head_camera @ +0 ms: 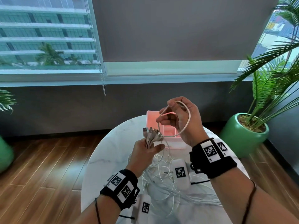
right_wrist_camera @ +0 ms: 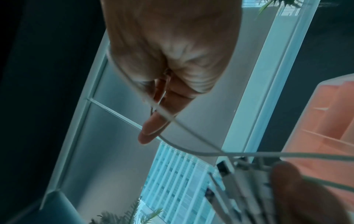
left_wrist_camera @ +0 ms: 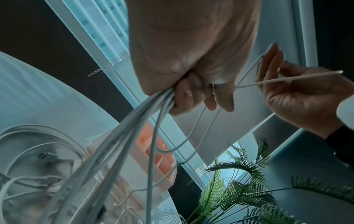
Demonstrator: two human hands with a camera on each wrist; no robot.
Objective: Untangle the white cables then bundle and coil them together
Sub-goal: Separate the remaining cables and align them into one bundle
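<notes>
Your left hand [head_camera: 144, 152] is clamped round a bunch of white cables [head_camera: 149, 139], plug ends [head_camera: 151, 130] sticking up toward 12 o'clock, tails dropping toward 6 into the loose tangle [head_camera: 163, 177] on the marble table [head_camera: 103, 152]. Your right hand [head_camera: 182, 120] sits up at about 1 o'clock from the left, close but not touching, fingers hooked through a single cable loop [head_camera: 186, 120] that runs back down to the bunch. The loop's long axis runs roughly 12 to 6. Right hand is the nearer one to the loop; likely next, bring it down toward 7 onto the plugs. Pink tray [head_camera: 168, 139] lies behind, at 12.
</notes>
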